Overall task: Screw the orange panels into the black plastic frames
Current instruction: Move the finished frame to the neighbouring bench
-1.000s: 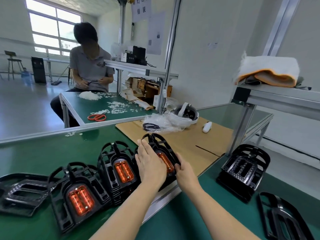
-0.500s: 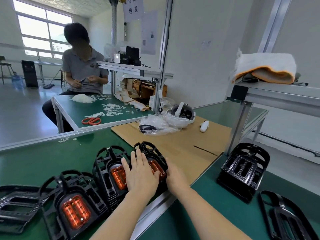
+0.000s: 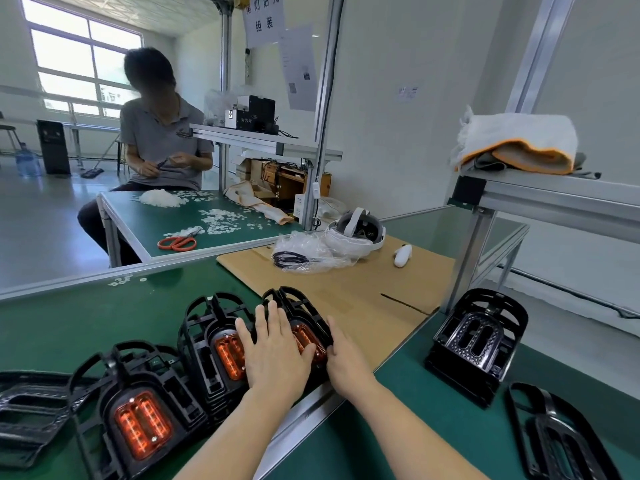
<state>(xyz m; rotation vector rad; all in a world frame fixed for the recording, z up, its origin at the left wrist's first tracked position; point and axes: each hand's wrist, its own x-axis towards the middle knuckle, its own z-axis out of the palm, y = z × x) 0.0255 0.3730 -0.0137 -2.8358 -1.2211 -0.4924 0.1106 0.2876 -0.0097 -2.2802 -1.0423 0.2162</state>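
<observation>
Three stacks of black plastic frames with orange panels stand on the green table: a near-left stack (image 3: pixel 138 407), a middle stack (image 3: pixel 211 337) and a right stack (image 3: pixel 298 313). My left hand (image 3: pixel 277 351) lies flat with straight fingers on top of the right stack, covering part of its orange panel (image 3: pixel 306 337). My right hand (image 3: pixel 343 355) rests against that stack's right side, fingers along its edge. Frames without orange panels stand at the right (image 3: pixel 478 341), lie at the far right (image 3: pixel 561 438) and lie at the far left (image 3: pixel 27 410).
A cardboard sheet (image 3: pixel 363 292) behind the stacks carries a white headset (image 3: pixel 360 233), a plastic bag with black cable (image 3: pixel 304 258) and a white controller (image 3: pixel 402 256). An aluminium post (image 3: pixel 464 268) stands right. Another person sits at the far table with orange scissors (image 3: pixel 176 242).
Both hands have lowered the right stack down onto the table beside the middle stack. My left hand has flattened on top of it. The camera has shifted slightly.
</observation>
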